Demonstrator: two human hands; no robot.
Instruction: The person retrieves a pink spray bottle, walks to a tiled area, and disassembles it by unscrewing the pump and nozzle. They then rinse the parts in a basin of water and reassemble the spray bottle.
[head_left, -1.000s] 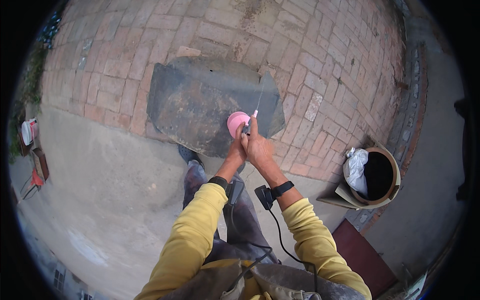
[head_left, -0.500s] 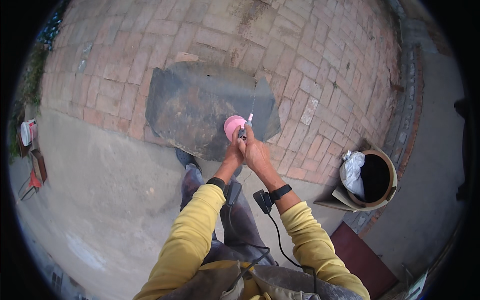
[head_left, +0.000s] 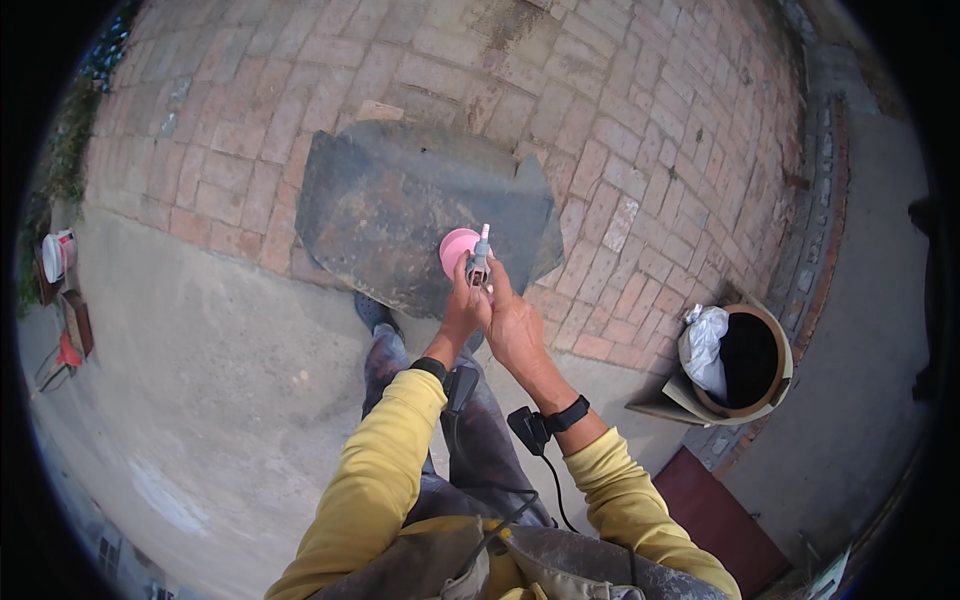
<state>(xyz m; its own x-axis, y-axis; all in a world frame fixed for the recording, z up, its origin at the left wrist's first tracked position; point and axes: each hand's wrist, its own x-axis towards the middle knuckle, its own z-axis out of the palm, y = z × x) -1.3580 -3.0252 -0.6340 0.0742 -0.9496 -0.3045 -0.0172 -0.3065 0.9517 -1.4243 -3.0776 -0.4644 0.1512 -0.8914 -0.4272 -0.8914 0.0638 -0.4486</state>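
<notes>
Dark sheet [head_left: 400, 190] beneath, beyond fingers [head_left: 501, 282]. Left hand [head_left: 463, 308], right hand [head_left: 514, 326]: fingers clamped on pink sprayer [head_left: 460, 248] between them. Likely light, stiff; best held below grey head [head_left: 479, 262]. Nozzle [head_left: 485, 232] just beyond fingertips.

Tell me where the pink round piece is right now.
In the head view, the pink round piece is near the centre, just beyond the left hand and left of the grey, pink-tipped nozzle, seen against the dark sheet.
</notes>
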